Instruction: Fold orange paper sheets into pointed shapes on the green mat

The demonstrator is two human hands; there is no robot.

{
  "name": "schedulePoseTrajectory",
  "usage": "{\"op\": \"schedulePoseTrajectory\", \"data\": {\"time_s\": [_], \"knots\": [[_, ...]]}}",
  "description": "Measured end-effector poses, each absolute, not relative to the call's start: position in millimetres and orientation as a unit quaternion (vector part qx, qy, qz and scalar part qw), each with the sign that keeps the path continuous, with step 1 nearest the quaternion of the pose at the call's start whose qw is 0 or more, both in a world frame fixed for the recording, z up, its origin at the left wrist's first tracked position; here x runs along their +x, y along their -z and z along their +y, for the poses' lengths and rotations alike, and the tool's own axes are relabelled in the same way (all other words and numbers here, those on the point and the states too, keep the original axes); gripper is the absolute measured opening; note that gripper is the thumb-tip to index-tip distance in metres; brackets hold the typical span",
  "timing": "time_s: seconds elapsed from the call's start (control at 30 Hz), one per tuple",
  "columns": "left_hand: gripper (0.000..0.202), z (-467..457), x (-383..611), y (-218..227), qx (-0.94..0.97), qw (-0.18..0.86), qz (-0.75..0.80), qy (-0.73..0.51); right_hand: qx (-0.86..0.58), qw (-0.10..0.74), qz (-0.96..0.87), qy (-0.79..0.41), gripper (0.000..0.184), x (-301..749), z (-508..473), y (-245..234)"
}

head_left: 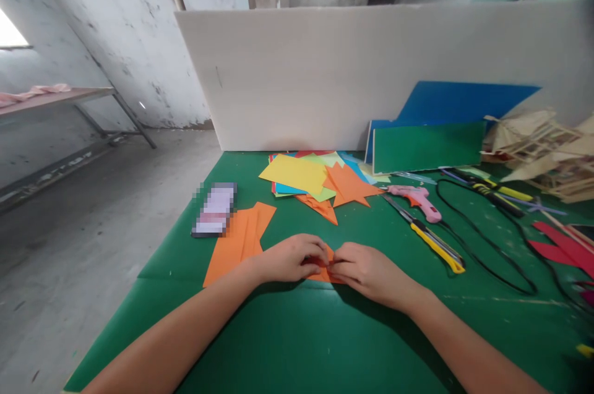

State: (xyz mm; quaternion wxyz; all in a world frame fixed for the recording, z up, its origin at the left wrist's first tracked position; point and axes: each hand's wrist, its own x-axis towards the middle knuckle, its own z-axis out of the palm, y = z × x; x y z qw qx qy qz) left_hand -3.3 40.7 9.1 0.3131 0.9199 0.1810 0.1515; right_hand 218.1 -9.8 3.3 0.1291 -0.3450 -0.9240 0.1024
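Observation:
My left hand (292, 258) and my right hand (362, 269) meet at the middle of the green table (297, 344). Both pinch a small folded orange paper piece (327, 267) that lies on the table, mostly hidden under the fingers. Just left of my left hand lies a larger folded orange sheet (239, 239). Beyond the hands sits a loose pile of coloured papers (320, 180) with orange star-like cutouts on top.
A phone (215, 209) lies at the left. A yellow utility knife (431, 236), a pink glue gun (417, 199) and a black cable (487, 245) lie to the right. Green and blue boards (427, 143) lean on a white partition (371, 66). Wooden model parts (542, 149) and red paper (563, 248) sit far right.

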Motion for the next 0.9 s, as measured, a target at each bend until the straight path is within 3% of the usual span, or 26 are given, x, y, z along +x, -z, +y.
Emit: {"op": "schedulePoseTrajectory", "data": {"time_s": [0.4, 0.77, 0.9], "knots": [[0.016, 45.3, -3.0, -11.6, 0.952, 0.25, 0.123, -0.125, -0.313, 0.151, -0.936, -0.062, 0.032, 216.5, -9.6, 3.3], [0.021, 44.2, -6.6, -11.7, 0.948, 0.252, 0.134, -0.138, -0.365, 0.176, -0.907, -0.118, 0.017, 211.7, -8.5, 3.5], [0.02, 43.2, -5.5, -15.4, 0.943, 0.261, 0.152, -0.141, -0.394, 0.213, -0.871, -0.202, 0.013, 213.7, -7.5, 1.8]]}}
